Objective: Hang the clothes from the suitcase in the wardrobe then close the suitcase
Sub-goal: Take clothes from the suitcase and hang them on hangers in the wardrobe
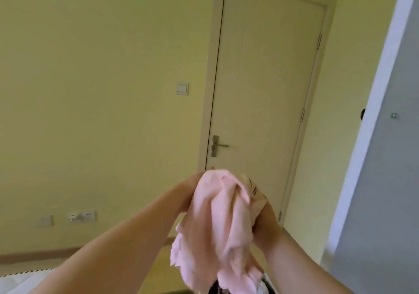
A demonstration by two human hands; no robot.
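Observation:
A pale pink garment hangs bunched between both my raised hands in front of me. My left hand grips its upper left side, mostly hidden behind the cloth. My right hand grips its right side, where a beige piece with dark marks sticks out at the top; I cannot tell what that piece is. The garment's lower folds drop to the frame's bottom edge. The suitcase is out of view.
A closed pale door with a metal handle stands straight ahead. A grey panel with a white edge rises at the right. A light switch and wall sockets are on the yellow wall. A white surface shows at lower left.

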